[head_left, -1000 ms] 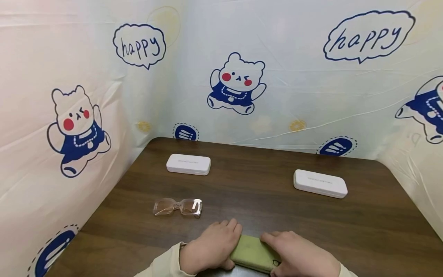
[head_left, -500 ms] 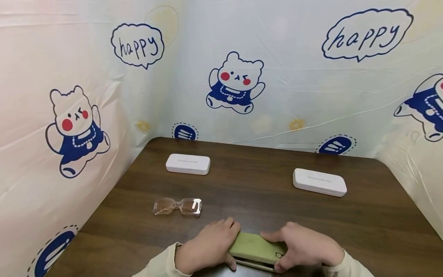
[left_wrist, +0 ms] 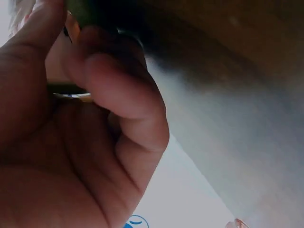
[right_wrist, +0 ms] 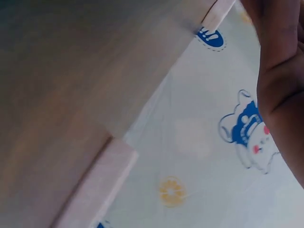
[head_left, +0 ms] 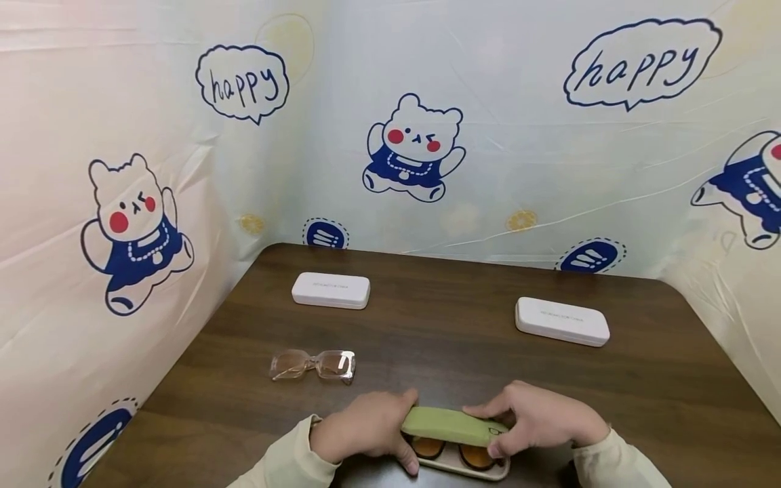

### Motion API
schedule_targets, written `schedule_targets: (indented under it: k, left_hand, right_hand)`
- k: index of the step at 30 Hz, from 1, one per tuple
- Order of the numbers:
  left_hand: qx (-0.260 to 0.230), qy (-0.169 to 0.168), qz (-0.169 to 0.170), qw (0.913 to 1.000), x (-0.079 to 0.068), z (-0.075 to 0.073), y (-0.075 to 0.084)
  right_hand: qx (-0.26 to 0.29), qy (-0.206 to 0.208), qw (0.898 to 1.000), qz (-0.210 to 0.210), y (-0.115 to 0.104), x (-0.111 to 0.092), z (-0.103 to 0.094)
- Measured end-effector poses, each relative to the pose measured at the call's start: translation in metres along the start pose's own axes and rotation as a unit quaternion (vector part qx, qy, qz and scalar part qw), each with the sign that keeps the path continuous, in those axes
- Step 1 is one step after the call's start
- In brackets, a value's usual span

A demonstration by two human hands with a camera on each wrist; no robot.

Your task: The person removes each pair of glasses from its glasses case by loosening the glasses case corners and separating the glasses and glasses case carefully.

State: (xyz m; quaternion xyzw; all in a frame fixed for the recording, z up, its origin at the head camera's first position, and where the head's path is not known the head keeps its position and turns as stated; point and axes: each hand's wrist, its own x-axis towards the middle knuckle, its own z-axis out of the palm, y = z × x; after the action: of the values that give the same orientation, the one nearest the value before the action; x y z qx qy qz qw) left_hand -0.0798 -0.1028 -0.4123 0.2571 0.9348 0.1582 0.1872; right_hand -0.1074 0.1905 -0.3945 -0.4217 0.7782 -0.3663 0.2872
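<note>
A green glasses case [head_left: 448, 425] lies at the table's front edge in the head view, its lid partly raised. Inside its pale lower half sit sunglasses [head_left: 477, 456] with round orange-brown lenses. My left hand [head_left: 369, 428] grips the case's left end, thumb along the near side. With thumb and fingers my right hand [head_left: 543, 420] pinches the lid near its right end. In the left wrist view the curled fingers [left_wrist: 126, 90] wrap the case's end, mostly hiding it. Only part of the right hand [right_wrist: 285, 80] shows in the right wrist view.
Clear-framed glasses [head_left: 313, 365] with pinkish lenses lie left of the case on the dark wooden table [head_left: 421, 325]. Two white glasses cases stand farther back, one at left [head_left: 331, 291] and one at right [head_left: 562, 321]. A printed cloth [head_left: 518, 156] encloses the table's back and sides.
The green case's lid has gone from closed to partly raised, baring the sunglasses inside. My right hand has lifted with the lid while my left hand has stayed on the case's left end.
</note>
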Motion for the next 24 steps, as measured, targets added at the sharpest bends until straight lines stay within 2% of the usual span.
schedule_targets:
  k: [5,8,11,13,14,16,19,22,24]
  left_hand:
    - [0.001,0.003,-0.007,1.0,0.0,-0.001,-0.005]
    - [0.008,0.008,-0.005,0.9999,-0.001,-0.001,-0.007]
    - [0.004,0.001,-0.005,1.0,0.0,-0.002,-0.008]
    - [0.001,-0.003,-0.005,1.0,0.001,-0.003,-0.008]
    - [0.0,-0.005,-0.005,1.0,0.001,-0.003,-0.009]
    - [0.001,-0.008,-0.005,1.0,0.002,-0.003,-0.009]
    - [0.01,-0.006,-0.01,0.9999,0.002,-0.003,-0.009]
    - [0.018,-0.002,-0.012,0.9998,0.001,-0.003,-0.009]
    - [0.019,0.0,-0.01,0.9998,0.001,-0.003,-0.009]
  right_hand:
    - [0.08,-0.013,0.997,0.001,0.009,0.0,-0.004]
    - [0.099,-0.019,0.995,0.011,0.009,-0.001,-0.005]
    - [0.061,0.001,0.998,0.017,0.001,-0.003,-0.005]
    - [-0.01,0.039,0.999,0.031,-0.01,-0.007,-0.006]
    - [-0.054,0.063,0.996,0.041,-0.017,-0.009,-0.005]
    - [-0.144,0.109,0.982,0.049,-0.031,-0.013,-0.002]
    - [-0.257,0.155,0.953,0.043,-0.05,-0.015,0.01]
    - [-0.338,0.163,0.927,0.014,-0.062,-0.006,0.03]
    - [-0.386,0.15,0.91,0.022,-0.066,0.003,0.045]
